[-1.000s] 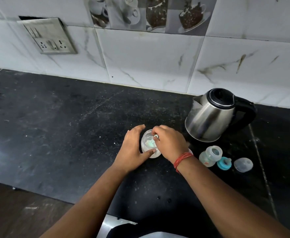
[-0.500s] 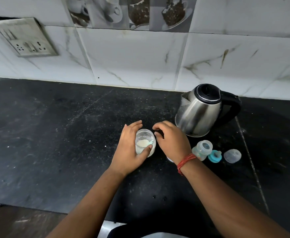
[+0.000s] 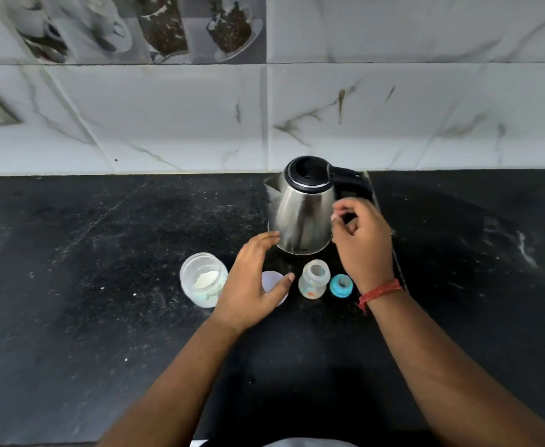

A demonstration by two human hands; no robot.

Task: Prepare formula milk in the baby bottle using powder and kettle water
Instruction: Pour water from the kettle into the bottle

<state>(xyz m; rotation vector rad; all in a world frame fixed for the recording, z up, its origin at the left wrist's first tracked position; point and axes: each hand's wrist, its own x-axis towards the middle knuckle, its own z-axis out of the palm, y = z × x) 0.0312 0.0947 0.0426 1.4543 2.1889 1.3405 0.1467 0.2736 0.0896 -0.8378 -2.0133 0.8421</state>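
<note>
While the kettle (image 3: 300,214) stands upright at the back of the bench (image 3: 103,253), close to the tiled wall, the right hand (image 3: 363,243) hovers beside its black handle (image 3: 350,182), fingers (image 3: 342,209) curled and partly apart, clamped on nothing. Judgement: a reach for the handle, ahead of pouring.

The left hand (image 3: 251,282) is spread low over the bench, fingers apart and empty; its fingertips lie near the kettle's base and its thumb rests on or just above a pale round lid (image 3: 272,280). Contact cannot be confirmed.

The baby bottle (image 3: 313,282) stands open and upright just in front of the kettle, between the two hands. Its teal ring (image 3: 340,285) lies just beside it on the right. Whether powder is already in the bottle cannot be told.

The powder jar (image 3: 203,279) sits open to the left of the left hand, white powder visible inside. Probably set aside there to keep the pouring path clear.

Room: wide bare bench to the left and right, and in front toward the person. The kettle's spout points left, so a lift and tilt would need turning it toward the bottle. The bottle's mouth is narrow, and it is light; the left hand is placed well to steady it. Risk: spill onto the ring or lid nearby.
</note>
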